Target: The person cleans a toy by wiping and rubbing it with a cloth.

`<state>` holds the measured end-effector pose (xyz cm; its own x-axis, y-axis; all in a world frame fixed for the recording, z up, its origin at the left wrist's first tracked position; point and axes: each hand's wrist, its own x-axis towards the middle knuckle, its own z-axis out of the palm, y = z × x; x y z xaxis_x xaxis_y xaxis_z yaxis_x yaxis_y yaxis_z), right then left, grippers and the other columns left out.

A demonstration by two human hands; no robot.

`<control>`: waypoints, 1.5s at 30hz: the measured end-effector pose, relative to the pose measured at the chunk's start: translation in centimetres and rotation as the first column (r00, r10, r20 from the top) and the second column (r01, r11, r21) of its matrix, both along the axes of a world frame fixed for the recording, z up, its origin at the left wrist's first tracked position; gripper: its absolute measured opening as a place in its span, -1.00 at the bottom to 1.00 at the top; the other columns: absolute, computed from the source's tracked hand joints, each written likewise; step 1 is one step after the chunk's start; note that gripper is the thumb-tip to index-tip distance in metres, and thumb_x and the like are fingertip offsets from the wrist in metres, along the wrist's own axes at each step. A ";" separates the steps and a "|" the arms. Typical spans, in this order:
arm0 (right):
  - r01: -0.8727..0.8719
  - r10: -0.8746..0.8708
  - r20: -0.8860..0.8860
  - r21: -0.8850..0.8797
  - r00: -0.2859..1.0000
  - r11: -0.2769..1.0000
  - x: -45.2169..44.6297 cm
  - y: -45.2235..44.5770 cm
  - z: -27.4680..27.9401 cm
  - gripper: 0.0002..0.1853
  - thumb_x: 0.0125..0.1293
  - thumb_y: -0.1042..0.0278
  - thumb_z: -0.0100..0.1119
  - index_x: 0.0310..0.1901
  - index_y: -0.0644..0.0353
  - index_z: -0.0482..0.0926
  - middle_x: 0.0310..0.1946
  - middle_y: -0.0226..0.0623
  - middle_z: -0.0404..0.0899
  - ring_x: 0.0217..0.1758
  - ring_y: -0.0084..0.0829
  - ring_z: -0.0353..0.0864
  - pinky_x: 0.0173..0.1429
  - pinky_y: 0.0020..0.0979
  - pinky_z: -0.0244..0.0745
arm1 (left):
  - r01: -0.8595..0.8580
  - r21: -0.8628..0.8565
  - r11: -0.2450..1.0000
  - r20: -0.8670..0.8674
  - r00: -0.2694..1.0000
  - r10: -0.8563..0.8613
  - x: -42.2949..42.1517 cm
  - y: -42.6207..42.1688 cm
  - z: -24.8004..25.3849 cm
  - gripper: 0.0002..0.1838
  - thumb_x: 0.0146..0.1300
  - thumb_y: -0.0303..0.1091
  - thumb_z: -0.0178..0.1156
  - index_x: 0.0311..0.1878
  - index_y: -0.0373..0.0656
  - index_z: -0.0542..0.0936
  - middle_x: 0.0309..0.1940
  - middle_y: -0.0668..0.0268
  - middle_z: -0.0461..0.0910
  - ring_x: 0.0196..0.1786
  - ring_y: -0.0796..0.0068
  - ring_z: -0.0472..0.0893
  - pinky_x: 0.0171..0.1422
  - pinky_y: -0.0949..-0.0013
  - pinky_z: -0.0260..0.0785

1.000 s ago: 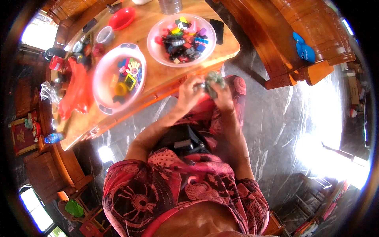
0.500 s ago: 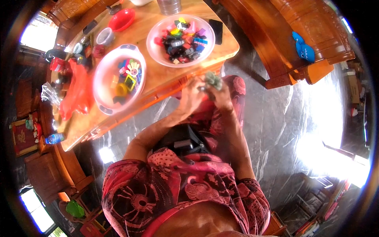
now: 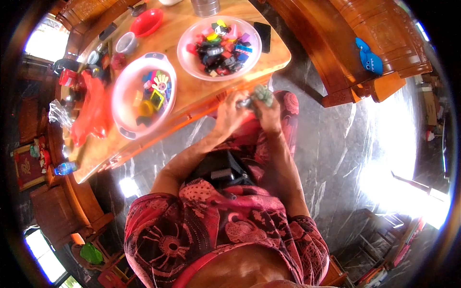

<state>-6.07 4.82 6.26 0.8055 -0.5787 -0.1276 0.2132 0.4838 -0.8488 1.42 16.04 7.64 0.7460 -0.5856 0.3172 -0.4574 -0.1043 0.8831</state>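
Note:
Over my lap, just off the table's front edge, my two hands are close together. In my right hand is a bunched grey-green cloth, its folds sticking up above the fingers. Curled fingers of my left hand close around a small greyish piece, partly hidden and too small to name. The cloth is right beside that piece; whether they touch I cannot tell. Ahead on the table stands a round whitish basin of mixed toy pieces. Left of it, an oval basin holds colourful toys.
The wooden table also bears a red bowl, a small clear tub, a metal bucket, a dark flat object and a red plastic bag. A wooden bench with a blue toy stands right.
The cloth and the fingers of my right hand have shifted slightly; the greyish piece in my left hand shows a bit more clearly. The basins stay in place.

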 end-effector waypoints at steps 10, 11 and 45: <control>-0.049 0.031 0.116 0.152 0.993 0.987 -0.1 -0.1 -0.2 -0.71 0.17 0.64 0.07 -0.04 0.26 0.47 -0.19 -0.20 0.57 -0.16 -0.43 0.57 -0.10 -0.44 0.51 | 0.023 -0.178 0.984 -0.333 0.939 -0.082 -0.3 0.8 0.4 -0.77 0.03 -0.58 0.18 -0.22 -0.22 0.43 -0.35 0.31 0.51 -0.33 0.61 0.50 -0.27 0.49 0.41; -0.050 0.032 0.117 0.151 0.993 0.987 -0.1 0.1 0.4 -0.71 0.17 0.64 0.07 -0.04 0.26 0.47 -0.19 -0.20 0.57 -0.16 -0.43 0.57 -0.10 -0.44 0.51 | 0.022 -0.179 0.984 -0.332 0.940 -0.081 -0.4 0.8 0.7 -0.77 0.03 -0.58 0.18 -0.22 -0.22 0.43 -0.35 0.31 0.51 -0.33 0.61 0.50 -0.27 0.49 0.41; 0.071 -0.074 -0.059 -0.050 0.996 0.996 -0.1 0.1 0.5 -0.77 0.17 0.52 0.17 -0.11 0.21 0.52 -0.33 -0.38 0.60 -0.42 -0.65 0.50 -0.41 -0.66 0.35 | 0.075 0.086 0.993 -0.097 0.993 -0.067 0.4 0.5 0.2 -0.74 -0.07 -0.56 0.23 -0.28 -0.23 0.43 -0.43 0.21 0.54 -0.41 0.28 0.55 -0.36 0.35 0.38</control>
<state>-6.12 4.94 6.78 0.7527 -0.6420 -0.1454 0.1939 0.4274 -0.8830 1.79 16.54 7.81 0.7255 -0.6609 0.1921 -0.3823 -0.1549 0.9110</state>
